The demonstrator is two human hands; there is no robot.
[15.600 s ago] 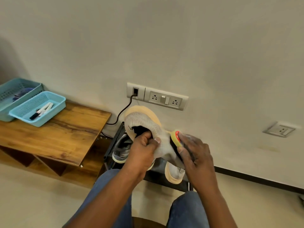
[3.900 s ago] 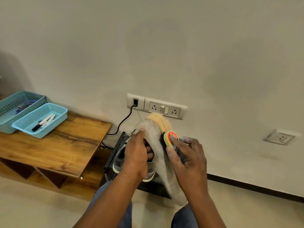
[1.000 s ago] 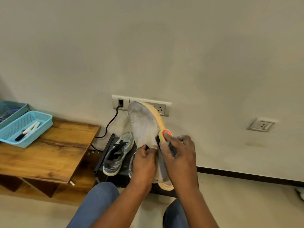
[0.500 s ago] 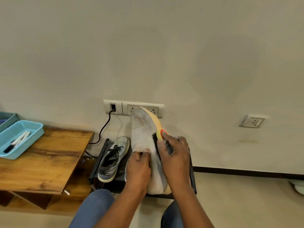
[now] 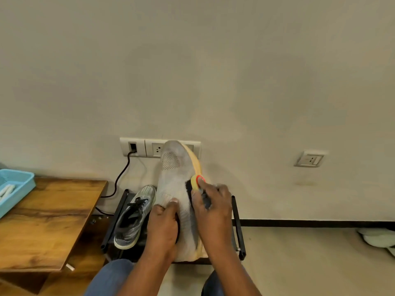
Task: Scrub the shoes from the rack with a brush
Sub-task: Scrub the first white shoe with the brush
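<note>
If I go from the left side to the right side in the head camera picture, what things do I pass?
blue basket → wooden table → black cable → grey sneaker → left hand → right hand → lone wall socket → white thing on the floor

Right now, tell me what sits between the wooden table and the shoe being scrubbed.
In the head view, a grey laced sneaker on the black rack lies between the wooden table and the held shoe.

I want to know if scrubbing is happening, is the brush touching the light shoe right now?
Touching. The head view shows the brush, held in the right hand, with its dark bristles pressed against the side of the light shoe.
</note>
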